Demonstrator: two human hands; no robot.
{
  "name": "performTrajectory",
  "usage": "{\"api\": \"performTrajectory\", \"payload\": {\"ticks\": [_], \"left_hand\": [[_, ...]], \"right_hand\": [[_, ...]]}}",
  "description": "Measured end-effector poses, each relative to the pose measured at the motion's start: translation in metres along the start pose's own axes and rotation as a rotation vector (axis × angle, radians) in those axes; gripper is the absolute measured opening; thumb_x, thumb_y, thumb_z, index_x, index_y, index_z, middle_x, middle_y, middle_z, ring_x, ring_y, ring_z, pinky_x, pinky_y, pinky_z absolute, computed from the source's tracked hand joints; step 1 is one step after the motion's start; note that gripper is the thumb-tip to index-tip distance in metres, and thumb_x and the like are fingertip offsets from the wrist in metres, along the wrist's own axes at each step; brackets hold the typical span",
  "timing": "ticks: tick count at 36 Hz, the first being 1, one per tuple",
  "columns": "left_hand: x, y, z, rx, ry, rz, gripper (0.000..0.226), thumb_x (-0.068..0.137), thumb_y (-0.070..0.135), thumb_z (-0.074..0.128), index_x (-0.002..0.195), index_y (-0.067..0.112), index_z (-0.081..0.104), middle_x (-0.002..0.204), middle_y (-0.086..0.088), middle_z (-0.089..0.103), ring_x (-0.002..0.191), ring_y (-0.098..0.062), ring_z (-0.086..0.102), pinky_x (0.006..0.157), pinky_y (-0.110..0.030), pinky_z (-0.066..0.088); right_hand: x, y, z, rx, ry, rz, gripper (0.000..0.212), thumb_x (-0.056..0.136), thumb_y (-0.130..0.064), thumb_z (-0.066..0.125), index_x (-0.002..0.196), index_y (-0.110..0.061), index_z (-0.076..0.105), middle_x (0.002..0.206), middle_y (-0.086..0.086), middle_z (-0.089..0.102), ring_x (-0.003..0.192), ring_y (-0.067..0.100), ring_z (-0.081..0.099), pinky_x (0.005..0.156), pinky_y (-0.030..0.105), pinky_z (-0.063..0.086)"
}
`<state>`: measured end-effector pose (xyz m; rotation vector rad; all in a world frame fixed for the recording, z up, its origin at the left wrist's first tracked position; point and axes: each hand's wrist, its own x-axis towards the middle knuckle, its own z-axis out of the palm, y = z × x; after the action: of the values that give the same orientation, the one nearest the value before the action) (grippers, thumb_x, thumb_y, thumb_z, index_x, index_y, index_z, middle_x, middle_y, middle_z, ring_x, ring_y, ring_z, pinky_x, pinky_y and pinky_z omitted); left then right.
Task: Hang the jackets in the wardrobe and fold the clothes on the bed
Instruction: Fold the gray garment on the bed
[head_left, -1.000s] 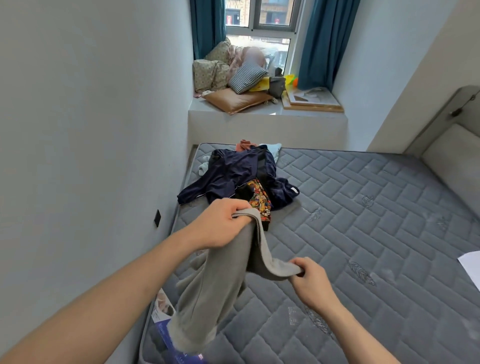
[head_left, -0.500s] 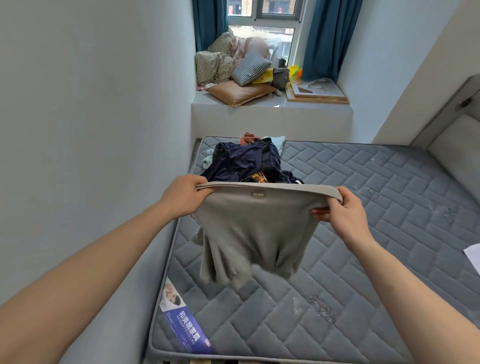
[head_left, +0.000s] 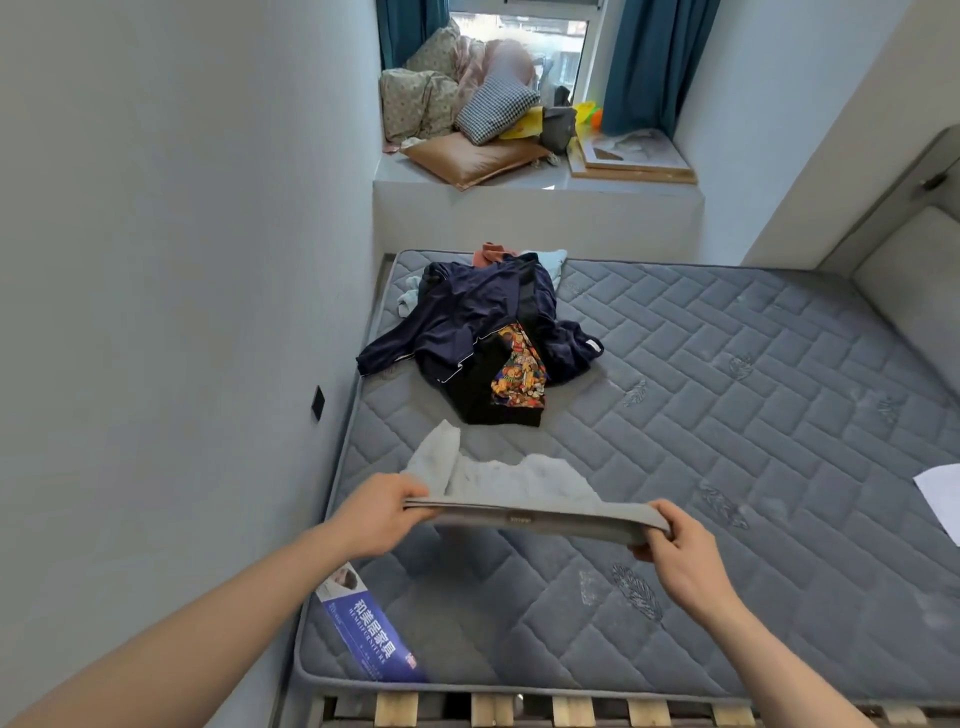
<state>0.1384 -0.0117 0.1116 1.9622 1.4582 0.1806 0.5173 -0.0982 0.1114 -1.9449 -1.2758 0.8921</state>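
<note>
Whereas a moment earlier the grey garment (head_left: 519, 486) hung vertically, both the left hand (head_left: 387, 512) and right hand (head_left: 678, 545) now pinch its waistband, flinging it flat above the mattress (head_left: 727, 415), near the clothes pile (head_left: 483, 338), apparently ready for laying down and folding.

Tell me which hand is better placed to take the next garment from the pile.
Probably the left hand. Both hands grip the waistband of the grey shorts, so neither is free yet. But the clothes pile lies by the wall on the left side of the mattress, while the right hand is further away.
</note>
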Motion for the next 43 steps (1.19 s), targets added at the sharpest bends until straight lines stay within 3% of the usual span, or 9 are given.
{"api": "performTrajectory", "payload": {"ticks": [4, 7, 9, 15, 19, 22, 27, 30, 43], "left_hand": [[-0.009, -0.011, 0.027, -0.037, -0.026, -0.080, 0.041, 0.096, 0.044, 0.066, 0.063, 0.020, 0.059, 0.059, 0.003, 0.057, 0.056, -0.008, 0.052, 0.061, -0.031, 0.043], [-0.007, -0.012, 0.036, -0.049, -0.019, -0.098, 0.050, 0.096, 0.041, 0.068, 0.054, 0.024, 0.045, 0.052, 0.004, 0.046, 0.052, -0.006, 0.043, 0.061, -0.032, 0.034], [-0.002, -0.012, 0.038, -0.065, -0.002, -0.112, 0.053, 0.095, 0.041, 0.069, 0.053, 0.023, 0.043, 0.051, 0.004, 0.043, 0.052, -0.006, 0.041, 0.061, -0.033, 0.033], [0.027, 0.000, 0.024, -0.078, 0.076, -0.105, 0.044, 0.094, 0.043, 0.069, 0.059, 0.019, 0.056, 0.066, -0.003, 0.056, 0.070, -0.022, 0.056, 0.068, -0.038, 0.039], [0.053, 0.019, -0.008, -0.047, 0.203, -0.035, 0.044, 0.095, 0.039, 0.069, 0.061, 0.015, 0.056, 0.072, -0.003, 0.053, 0.073, -0.023, 0.054, 0.068, -0.038, 0.038], [0.067, 0.037, -0.041, -0.040, 0.313, 0.041, 0.037, 0.094, 0.033, 0.071, 0.069, 0.006, 0.067, 0.073, -0.004, 0.053, 0.074, -0.025, 0.056, 0.069, -0.040, 0.040], [0.077, 0.066, -0.090, -0.025, 0.467, 0.145, 0.019, 0.091, 0.026, 0.073, 0.081, 0.010, 0.076, 0.079, -0.004, 0.057, 0.076, -0.020, 0.056, 0.072, -0.037, 0.043], [0.074, 0.076, -0.103, -0.031, 0.515, 0.188, 0.012, 0.090, 0.027, 0.075, 0.083, 0.018, 0.079, 0.079, -0.001, 0.058, 0.075, -0.017, 0.056, 0.069, -0.035, 0.043], [0.066, 0.003, 0.048, 0.123, 0.225, 0.133, 0.019, 0.090, 0.033, 0.074, 0.076, 0.019, 0.072, 0.083, 0.003, 0.056, 0.083, -0.021, 0.050, 0.074, -0.035, 0.045]], "right_hand": [[-0.010, 0.026, 0.014, -0.038, -0.062, 0.071, 0.037, 0.096, 0.001, 0.052, 0.078, -0.028, 0.066, 0.072, 0.000, 0.068, 0.072, 0.023, 0.070, 0.067, 0.042, 0.062], [-0.008, 0.034, 0.020, -0.068, -0.084, 0.106, 0.037, 0.095, 0.001, 0.051, 0.076, -0.028, 0.065, 0.071, -0.001, 0.068, 0.075, 0.021, 0.069, 0.066, 0.035, 0.062], [-0.005, 0.037, 0.022, -0.092, -0.095, 0.123, 0.032, 0.095, -0.001, 0.051, 0.077, -0.023, 0.065, 0.071, 0.002, 0.068, 0.075, 0.024, 0.069, 0.070, 0.044, 0.061], [0.024, 0.026, 0.019, -0.122, -0.031, 0.100, 0.025, 0.093, -0.003, 0.051, 0.076, -0.018, 0.061, 0.070, 0.005, 0.066, 0.076, 0.033, 0.065, 0.073, 0.050, 0.055], [0.057, -0.008, 0.001, -0.095, 0.033, -0.001, 0.036, 0.091, 0.002, 0.050, 0.079, -0.030, 0.061, 0.073, -0.006, 0.067, 0.068, 0.017, 0.059, 0.063, 0.037, 0.050], [0.080, -0.041, -0.018, -0.053, 0.094, -0.091, 0.043, 0.090, 0.008, 0.050, 0.088, -0.032, 0.064, 0.081, -0.009, 0.070, 0.078, 0.019, 0.066, 0.071, 0.034, 0.053], [0.094, -0.088, -0.043, -0.007, 0.182, -0.269, 0.048, 0.089, 0.011, 0.050, 0.089, -0.035, 0.063, 0.086, -0.015, 0.069, 0.073, -0.004, 0.061, 0.063, 0.007, 0.044], [0.099, -0.100, -0.051, -0.010, 0.197, -0.336, 0.045, 0.089, 0.012, 0.052, 0.094, -0.030, 0.066, 0.087, -0.016, 0.069, 0.075, -0.005, 0.061, 0.064, 0.007, 0.043], [0.100, 0.019, 0.004, -0.207, -0.036, -0.195, 0.059, 0.076, 0.025, 0.056, 0.089, -0.032, 0.067, 0.093, -0.008, 0.069, 0.090, -0.001, 0.063, 0.076, 0.004, 0.041]]}}
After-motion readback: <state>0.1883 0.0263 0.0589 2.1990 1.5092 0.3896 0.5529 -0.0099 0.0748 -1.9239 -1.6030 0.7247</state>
